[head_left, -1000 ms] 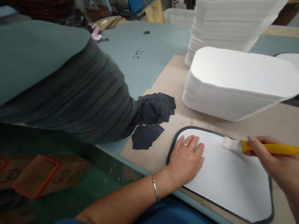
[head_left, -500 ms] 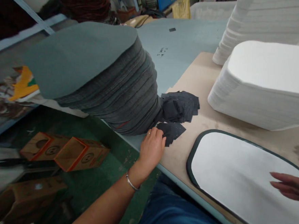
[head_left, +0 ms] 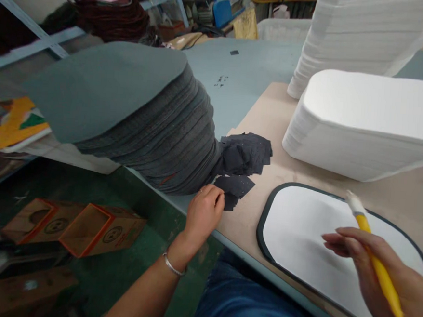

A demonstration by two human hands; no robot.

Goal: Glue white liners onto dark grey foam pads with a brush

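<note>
My left hand (head_left: 205, 211) is closed at the near edge of a small pile of dark cloth-like pieces (head_left: 234, 185); its fingertips are hidden, so what they pinch cannot be made out. A larger heap of similar pieces (head_left: 246, 153) lies just behind. In my right hand (head_left: 377, 271) is a brush with a yellow handle (head_left: 384, 281), its pale bristles pointing up and away. That hand hovers over a white rounded panel (head_left: 297, 222) with a dark green border, which lies flat on the tan board (head_left: 243, 228).
A tall stack of dark grey-green sheets (head_left: 170, 126) leans at the left table edge. White padded pieces (head_left: 361, 130) are stacked at the right, with a taller white stack (head_left: 346, 37) behind. Cardboard boxes (head_left: 101, 230) lie on the green floor at the lower left.
My right hand has come further into view from the right, bringing the brush over the white panel. My left hand stays at the small dark pile. The view has shifted slightly.
</note>
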